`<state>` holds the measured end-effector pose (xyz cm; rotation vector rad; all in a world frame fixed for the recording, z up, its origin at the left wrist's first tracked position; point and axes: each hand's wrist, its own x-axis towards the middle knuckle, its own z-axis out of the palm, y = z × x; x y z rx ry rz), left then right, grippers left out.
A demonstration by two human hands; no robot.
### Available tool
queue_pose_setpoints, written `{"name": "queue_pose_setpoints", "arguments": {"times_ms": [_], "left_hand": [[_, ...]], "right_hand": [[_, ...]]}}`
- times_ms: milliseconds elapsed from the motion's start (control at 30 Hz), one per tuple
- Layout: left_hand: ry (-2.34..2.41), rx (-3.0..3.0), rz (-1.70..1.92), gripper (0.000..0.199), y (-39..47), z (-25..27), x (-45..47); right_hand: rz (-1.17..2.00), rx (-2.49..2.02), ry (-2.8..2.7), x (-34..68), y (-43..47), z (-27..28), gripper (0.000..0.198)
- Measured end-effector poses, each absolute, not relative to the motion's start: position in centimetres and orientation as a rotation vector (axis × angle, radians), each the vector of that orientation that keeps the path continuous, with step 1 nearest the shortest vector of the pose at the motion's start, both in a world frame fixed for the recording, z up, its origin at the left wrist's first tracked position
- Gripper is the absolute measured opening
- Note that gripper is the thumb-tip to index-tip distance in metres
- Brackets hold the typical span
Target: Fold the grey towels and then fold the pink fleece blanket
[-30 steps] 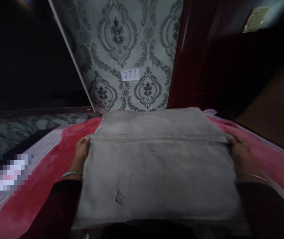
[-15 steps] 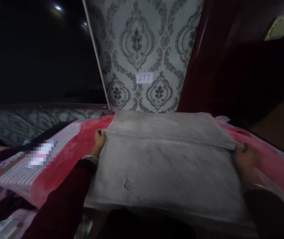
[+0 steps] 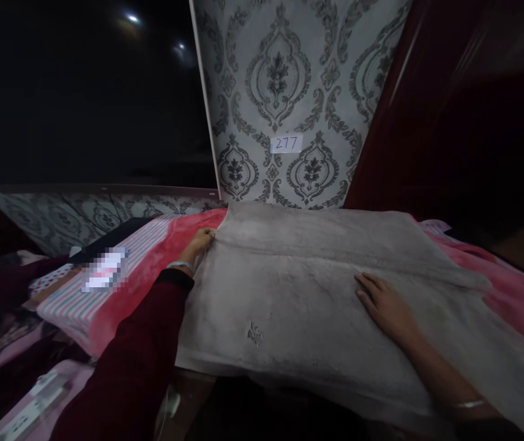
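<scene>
In front of me rises the wall (image 3: 278,79), papered in pale grey with dark ornate medallions, and across its left part spreads a big dark screen (image 3: 87,98) with two small points of light reflected near its top. A glossy dark red panel (image 3: 409,122) leans into view on the right. Below them the grey cloth (image 3: 299,288) lies spread out before me, its far edge close to the foot of the papered strip, a long crease running across it from side to side. Red cloth (image 3: 152,282) shows past both sides of it, bordered on the left by stripes (image 3: 76,300). My right hand (image 3: 384,300) is over the right half of the grey cloth, fingers loosely bent and released; I cannot tell how firmly they touch it. My left hand (image 3: 201,241) is at the left edge, by the end of the crease, its fingers pinching the fabric there. At the lower left sits a white power strip (image 3: 32,410). A paper slip (image 3: 286,143) on the wall reads 277. Smaller yet, a dark, rough patch (image 3: 255,334) marks the cloth's near left part.
</scene>
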<state>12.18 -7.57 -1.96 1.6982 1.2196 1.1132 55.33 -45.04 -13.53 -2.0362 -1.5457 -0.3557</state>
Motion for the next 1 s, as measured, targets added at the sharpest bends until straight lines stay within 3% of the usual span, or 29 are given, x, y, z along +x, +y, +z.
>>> {"name": "queue_pose_setpoints", "arguments": {"times_ms": [300, 400, 533, 667, 867, 1000], "left_hand": [[1.517, 1.861, 1.107, 0.003, -7.9, -2.5, 13.6], [1.482, 2.127, 1.077, 0.021, -9.3, -1.9, 15.7], [1.017, 2.832, 0.779, 0.042, -12.4, -1.7, 19.8], [1.073, 2.966, 0.555, 0.034, -14.3, -2.7, 22.1], [1.235, 2.912, 0.637, 0.035, -14.9, -3.6, 21.6], [1.154, 2.933, 0.741, 0.034, -14.8, -3.8, 21.6]], "right_hand": [[-0.376, -2.109, -1.541, 55.3, -45.3, -12.8, 0.05], [-0.362, -2.157, -1.539, 54.9, -45.2, -12.3, 0.05], [-0.357, -2.21, -1.515, 54.3, -45.3, -11.7, 0.051], [-0.33, -2.235, -1.514, 54.0, -45.3, -11.5, 0.049], [-0.281, -2.197, -1.487, 54.9, -45.4, -10.3, 0.047], [-0.45, -2.257, -1.376, 55.6, -44.6, -7.2, 0.049]]}}
